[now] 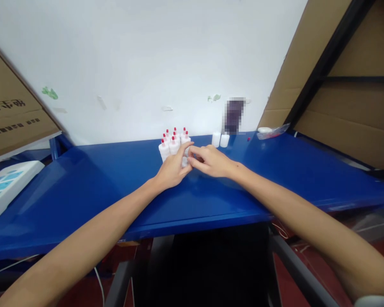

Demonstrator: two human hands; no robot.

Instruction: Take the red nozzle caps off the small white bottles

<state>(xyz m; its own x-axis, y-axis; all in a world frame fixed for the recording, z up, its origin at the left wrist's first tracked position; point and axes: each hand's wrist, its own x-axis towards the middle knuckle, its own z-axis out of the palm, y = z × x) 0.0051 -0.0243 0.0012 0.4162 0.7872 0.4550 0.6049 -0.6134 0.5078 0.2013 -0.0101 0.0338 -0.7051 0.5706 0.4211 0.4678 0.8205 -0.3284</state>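
My left hand (174, 170) curls around a small white bottle (184, 162), which is mostly covered by fingers. At the same bottle, the fingers of my right hand (211, 161) are bent and close together; whatever lies between their tips is too small to make out. Just behind the left hand stands a cluster of several white bottles (164, 150) with pointed tips and red caps. Beyond the right hand, two white bottles (216, 140) without visible red caps stand side by side.
A blue table (92, 183) runs along the white wall. A small red cap (248, 139) and a clear plastic bag (273, 132) lie at the back right. A white device with blue panels (9, 183) stands at the left. Cardboard (16, 102) flanks both sides.
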